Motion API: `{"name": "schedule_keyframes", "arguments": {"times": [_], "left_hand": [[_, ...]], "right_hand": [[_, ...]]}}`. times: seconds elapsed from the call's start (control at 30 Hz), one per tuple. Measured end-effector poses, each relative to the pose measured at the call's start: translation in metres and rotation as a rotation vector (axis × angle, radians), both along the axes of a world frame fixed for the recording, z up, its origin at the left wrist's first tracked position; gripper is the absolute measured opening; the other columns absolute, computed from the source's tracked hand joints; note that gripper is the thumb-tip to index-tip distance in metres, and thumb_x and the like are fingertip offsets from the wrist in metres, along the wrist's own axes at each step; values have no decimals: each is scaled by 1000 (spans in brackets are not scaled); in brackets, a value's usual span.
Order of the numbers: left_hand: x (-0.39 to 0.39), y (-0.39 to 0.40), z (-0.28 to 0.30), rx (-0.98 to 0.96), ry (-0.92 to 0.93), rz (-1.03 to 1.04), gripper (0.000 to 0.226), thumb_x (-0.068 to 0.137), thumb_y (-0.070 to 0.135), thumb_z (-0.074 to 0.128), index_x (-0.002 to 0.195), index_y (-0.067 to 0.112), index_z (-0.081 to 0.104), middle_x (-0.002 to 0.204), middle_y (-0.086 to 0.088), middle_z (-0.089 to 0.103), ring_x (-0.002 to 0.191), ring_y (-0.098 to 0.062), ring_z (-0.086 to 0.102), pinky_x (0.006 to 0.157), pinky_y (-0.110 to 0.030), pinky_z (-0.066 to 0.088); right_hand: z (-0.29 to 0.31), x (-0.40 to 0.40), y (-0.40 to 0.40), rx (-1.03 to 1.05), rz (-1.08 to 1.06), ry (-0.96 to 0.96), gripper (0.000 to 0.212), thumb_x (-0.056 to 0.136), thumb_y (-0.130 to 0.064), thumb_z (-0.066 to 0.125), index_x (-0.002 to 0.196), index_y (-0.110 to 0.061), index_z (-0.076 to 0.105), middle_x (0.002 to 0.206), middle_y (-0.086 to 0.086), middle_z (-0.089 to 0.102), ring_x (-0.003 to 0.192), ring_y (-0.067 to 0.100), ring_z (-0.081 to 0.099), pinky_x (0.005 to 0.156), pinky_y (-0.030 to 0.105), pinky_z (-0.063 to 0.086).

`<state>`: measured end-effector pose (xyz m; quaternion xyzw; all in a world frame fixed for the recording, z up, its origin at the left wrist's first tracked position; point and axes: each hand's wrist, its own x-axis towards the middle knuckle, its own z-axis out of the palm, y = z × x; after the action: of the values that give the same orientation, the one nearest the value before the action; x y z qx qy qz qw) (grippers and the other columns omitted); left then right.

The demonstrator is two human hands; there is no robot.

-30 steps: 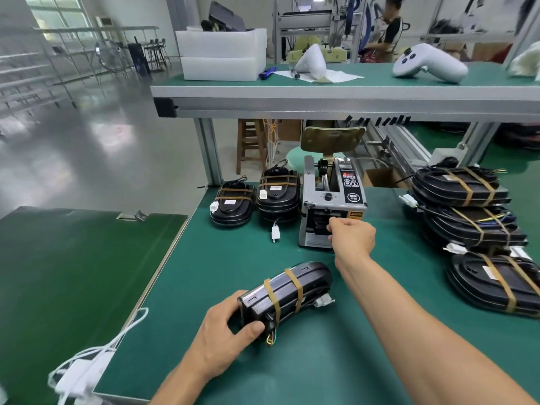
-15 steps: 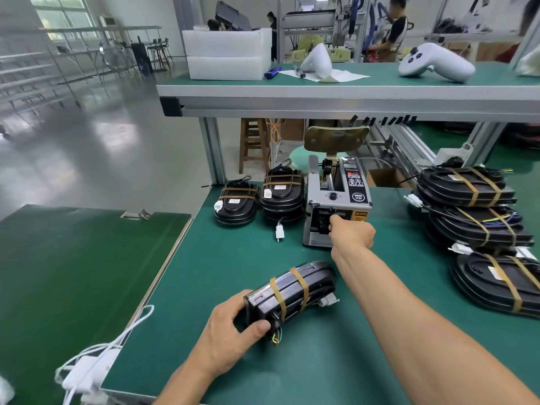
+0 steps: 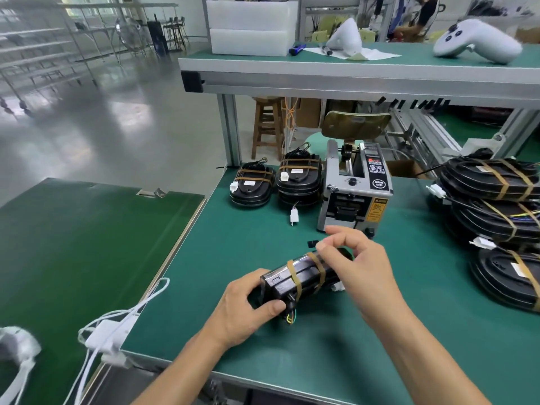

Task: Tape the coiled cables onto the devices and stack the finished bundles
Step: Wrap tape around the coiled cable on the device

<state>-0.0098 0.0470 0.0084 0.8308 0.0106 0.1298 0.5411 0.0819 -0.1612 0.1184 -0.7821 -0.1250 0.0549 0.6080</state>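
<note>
Nearest me on the green bench mat (image 3: 336, 355), my left hand (image 3: 248, 305) grips the end of the black device with its coiled cable under two tan tape bands (image 3: 304, 276). My right hand (image 3: 359, 270) has come back from the grey tape dispenser (image 3: 355, 191) and now pinches something at the bundle's top, probably a fresh strip, though I cannot tell. Beyond stand two short stacks of finished black bundles (image 3: 277, 182); a bigger pile of black taped bundles (image 3: 496, 211) crowds my right.
</note>
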Motion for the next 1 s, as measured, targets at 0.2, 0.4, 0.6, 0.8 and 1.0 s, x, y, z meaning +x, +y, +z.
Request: {"name": "schedule_keyframes", "arguments": {"times": [0.2, 0.4, 0.6, 0.8, 1.0], "left_hand": [[-1, -1, 2, 19, -2, 9, 68, 83, 83, 70, 123, 27, 74, 110, 9, 76, 102, -15, 72, 93, -40, 56], [-1, -1, 1, 41, -20, 14, 67, 84, 74, 75, 122, 18, 75, 107, 4, 75, 100, -20, 71, 91, -46, 56], [-1, -1, 1, 44, -15, 14, 66, 83, 73, 77, 121, 19, 75, 105, 6, 74, 98, -19, 70, 91, -45, 55], [0, 0, -2, 40, -19, 10, 58, 84, 69, 78, 118, 22, 74, 103, 7, 73, 96, -19, 69, 88, -45, 55], [1, 0, -3, 43, -19, 3, 58, 84, 75, 76, 117, 28, 73, 104, 6, 73, 97, -19, 69, 88, -46, 55]], "right_hand": [[-8, -40, 16, -153, 89, -78, 16, 86, -27, 79, 74, -37, 76, 150, -23, 47, 152, -11, 7, 129, 41, -6], [-11, -46, 20, -187, 107, -71, 17, 87, -30, 78, 79, -44, 74, 158, -23, 36, 149, -13, -5, 128, 49, -8], [-11, -46, 18, -220, 145, -63, 11, 85, -36, 76, 80, -45, 75, 153, -28, 31, 148, -12, -11, 127, 56, 1], [-9, -47, 19, -254, 135, -64, 14, 87, -34, 78, 83, -47, 74, 160, -24, 32, 145, -13, -11, 127, 53, -4], [-9, -49, 21, -286, 115, -70, 11, 86, -36, 78, 82, -45, 73, 164, -21, 31, 149, -11, -10, 127, 50, -8]]}}
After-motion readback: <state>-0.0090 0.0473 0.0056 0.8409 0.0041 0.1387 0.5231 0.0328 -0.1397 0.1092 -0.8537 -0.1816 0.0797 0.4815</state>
